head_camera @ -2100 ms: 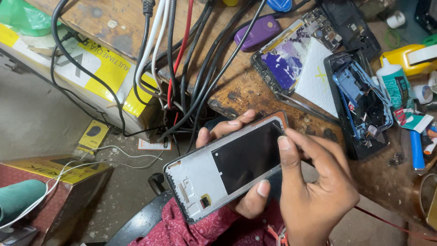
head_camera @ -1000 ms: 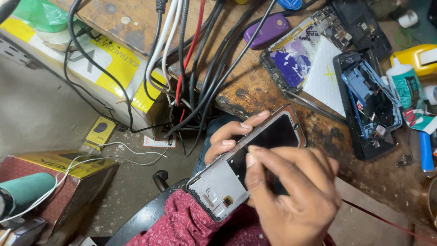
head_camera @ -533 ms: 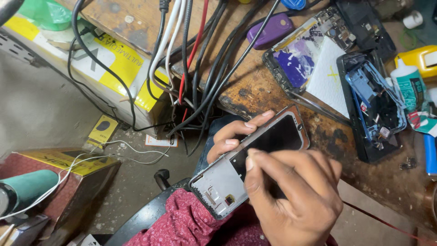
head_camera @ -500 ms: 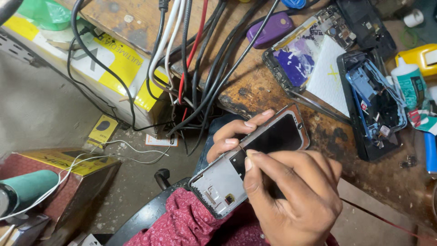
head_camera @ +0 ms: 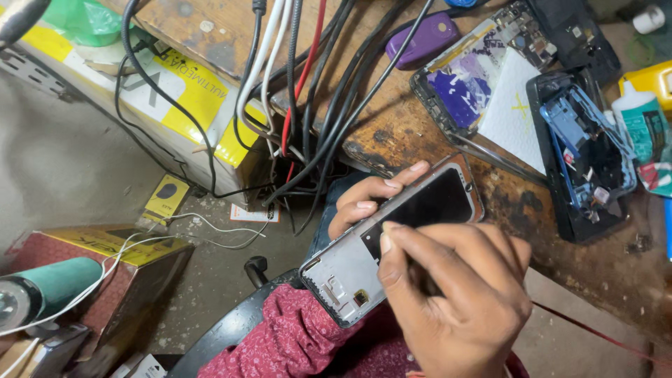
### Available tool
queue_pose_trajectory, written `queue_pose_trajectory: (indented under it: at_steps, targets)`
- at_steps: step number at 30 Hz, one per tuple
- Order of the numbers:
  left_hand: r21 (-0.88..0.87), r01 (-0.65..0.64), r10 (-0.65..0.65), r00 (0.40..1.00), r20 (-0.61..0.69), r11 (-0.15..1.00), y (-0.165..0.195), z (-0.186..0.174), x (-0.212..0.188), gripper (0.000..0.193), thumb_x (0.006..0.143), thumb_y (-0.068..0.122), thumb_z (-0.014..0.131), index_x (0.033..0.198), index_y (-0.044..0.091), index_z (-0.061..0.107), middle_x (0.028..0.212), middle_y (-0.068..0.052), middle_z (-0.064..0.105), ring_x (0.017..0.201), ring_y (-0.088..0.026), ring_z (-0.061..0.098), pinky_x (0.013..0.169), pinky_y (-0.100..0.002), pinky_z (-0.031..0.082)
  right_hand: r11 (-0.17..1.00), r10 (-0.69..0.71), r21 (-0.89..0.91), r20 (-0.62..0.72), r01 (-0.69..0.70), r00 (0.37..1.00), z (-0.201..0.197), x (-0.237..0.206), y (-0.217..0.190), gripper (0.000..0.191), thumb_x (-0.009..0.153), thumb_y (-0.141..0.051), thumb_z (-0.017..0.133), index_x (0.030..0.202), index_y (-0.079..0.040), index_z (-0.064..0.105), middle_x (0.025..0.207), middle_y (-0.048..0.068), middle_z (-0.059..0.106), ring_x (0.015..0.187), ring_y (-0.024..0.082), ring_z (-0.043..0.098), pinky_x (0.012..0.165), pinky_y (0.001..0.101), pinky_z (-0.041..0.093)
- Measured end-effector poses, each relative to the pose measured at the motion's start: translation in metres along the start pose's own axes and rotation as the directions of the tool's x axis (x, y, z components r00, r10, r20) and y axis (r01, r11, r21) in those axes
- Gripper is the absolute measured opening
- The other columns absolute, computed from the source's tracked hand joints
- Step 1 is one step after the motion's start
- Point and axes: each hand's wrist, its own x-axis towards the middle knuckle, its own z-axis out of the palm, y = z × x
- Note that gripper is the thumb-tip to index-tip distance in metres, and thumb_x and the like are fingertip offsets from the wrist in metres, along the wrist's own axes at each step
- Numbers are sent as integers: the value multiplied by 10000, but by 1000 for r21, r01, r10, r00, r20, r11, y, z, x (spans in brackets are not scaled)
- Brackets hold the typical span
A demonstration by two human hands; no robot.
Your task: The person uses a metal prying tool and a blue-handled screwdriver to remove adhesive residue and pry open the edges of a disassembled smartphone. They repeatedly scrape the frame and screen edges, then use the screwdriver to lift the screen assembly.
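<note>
My left hand (head_camera: 364, 203) cradles an opened phone frame (head_camera: 350, 269) from beneath, its fingers curled over the far long edge. The frame is silver-grey inside with a black panel over its upper half. My right hand (head_camera: 455, 294) lies over the near side of the frame, fingers bunched, with one fingertip pressing on the black panel close to its lower edge. Whether that hand pinches a small tool is hidden. The frame is held above my lap, just off the corner of the scorched wooden workbench (head_camera: 518, 203).
On the bench lie a stripped phone with purple parts (head_camera: 469, 84), a black phone shell with blue innards (head_camera: 584, 150), a purple case (head_camera: 423, 38) and a glue bottle (head_camera: 640, 119). A bundle of cables (head_camera: 308, 91) hangs off the bench edge. Yellow boxes (head_camera: 178, 91) and a green cylinder (head_camera: 49, 287) stand on the floor.
My right hand has moved from the frame's right end onto its middle, fingertip now on the black panel. The frame has tilted and sits a little higher in view.
</note>
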Motion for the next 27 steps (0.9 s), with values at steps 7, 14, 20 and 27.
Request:
queue_pose_trajectory:
  at_steps: [7,14,20,27]
  targets:
    - [-149,-17,10,999,-50,989,-14,-9,-11,294,1119,200,524,1342,26,445,1280,-248,508,1310,-556,574,1087,-649,512,992,-109,68,31,107,994,1,-3,-13,213,748,-144,836,948,-105,774,807,-31,689,754,160,629,813,343,417]
    - [-122,-64,52,994,-96,990,-30,-12,-22,271,1106,161,543,1317,35,431,1280,-222,501,1245,-536,577,1072,-660,514,999,-31,14,-15,31,999,7,-4,-29,245,707,-100,837,945,-91,781,783,-22,671,713,166,606,776,333,416]
    - [-109,-71,61,994,-89,991,-28,-7,-13,304,1075,129,593,1313,44,423,1273,-217,501,1277,-532,593,1064,-649,533,1000,9,-10,-58,-9,998,6,-3,-23,244,779,-92,842,1014,-97,774,839,-16,673,760,167,609,806,320,434]
    - [-55,-28,23,996,-87,998,-8,3,-25,366,1045,121,643,1338,60,432,1292,-207,502,1262,-512,595,1084,-633,521,990,-134,44,-27,135,991,13,-26,-29,198,737,-164,822,920,-113,767,785,-14,653,744,184,625,821,367,446]
